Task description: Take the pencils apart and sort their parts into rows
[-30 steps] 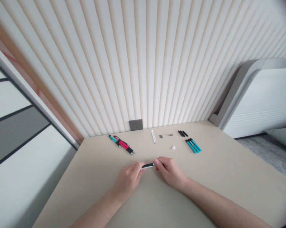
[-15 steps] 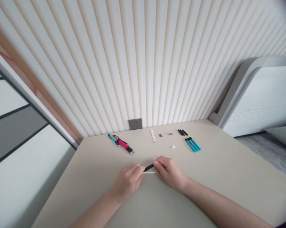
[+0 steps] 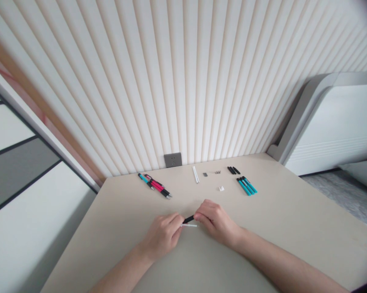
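My left hand is closed on one end of a black pen grip, and a white pen refill sticks out to the right from the same fingers. At the other end of the black grip, the fingertips of my right hand pinch it. The hands face each other a short way above the table. Both ends of the grip are hidden by fingers, so I cannot tell whether anything else is inside it.
On the table, assembled pens lie at the back left. White refills, small springs, grey clips, white plungers, black grips and teal barrels lie farther right. A socket is on the wall behind.
The black grip and the white refill have shifted slightly down and left. My right fingertips have closed in tighter around the grip's right end.
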`<state>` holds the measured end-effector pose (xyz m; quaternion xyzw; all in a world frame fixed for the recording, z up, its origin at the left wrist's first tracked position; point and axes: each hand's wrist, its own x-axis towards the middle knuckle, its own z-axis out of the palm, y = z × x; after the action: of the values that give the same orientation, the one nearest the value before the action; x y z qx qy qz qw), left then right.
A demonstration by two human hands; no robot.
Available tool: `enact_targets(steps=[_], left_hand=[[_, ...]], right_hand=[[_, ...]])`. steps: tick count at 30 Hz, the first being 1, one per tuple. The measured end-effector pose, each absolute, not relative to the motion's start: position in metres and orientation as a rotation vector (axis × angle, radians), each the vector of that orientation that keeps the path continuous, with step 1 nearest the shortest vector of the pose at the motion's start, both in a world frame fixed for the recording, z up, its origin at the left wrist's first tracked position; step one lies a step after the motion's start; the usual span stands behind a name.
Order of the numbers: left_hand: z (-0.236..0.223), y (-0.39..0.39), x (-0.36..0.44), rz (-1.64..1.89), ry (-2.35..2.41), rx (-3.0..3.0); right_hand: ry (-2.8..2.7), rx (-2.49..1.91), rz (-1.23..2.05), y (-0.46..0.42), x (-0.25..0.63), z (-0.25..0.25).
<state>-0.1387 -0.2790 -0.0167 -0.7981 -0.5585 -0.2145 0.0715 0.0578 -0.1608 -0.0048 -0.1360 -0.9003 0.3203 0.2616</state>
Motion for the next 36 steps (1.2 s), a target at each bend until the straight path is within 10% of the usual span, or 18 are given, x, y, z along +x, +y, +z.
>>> enact_targets(steps=[28,36], left_hand=[[-0.01,-0.281,-0.132,-0.868,-1.45,-2.264],[-0.012,-0.28,-0.127,-0.807,-1.537,-2.252]], right_hand=[[-2.141,-0.63,1.675,-0.17,0.05,-0.017],[-2.295,-0.657,1.289,-0.168,0.051,-0.014]])
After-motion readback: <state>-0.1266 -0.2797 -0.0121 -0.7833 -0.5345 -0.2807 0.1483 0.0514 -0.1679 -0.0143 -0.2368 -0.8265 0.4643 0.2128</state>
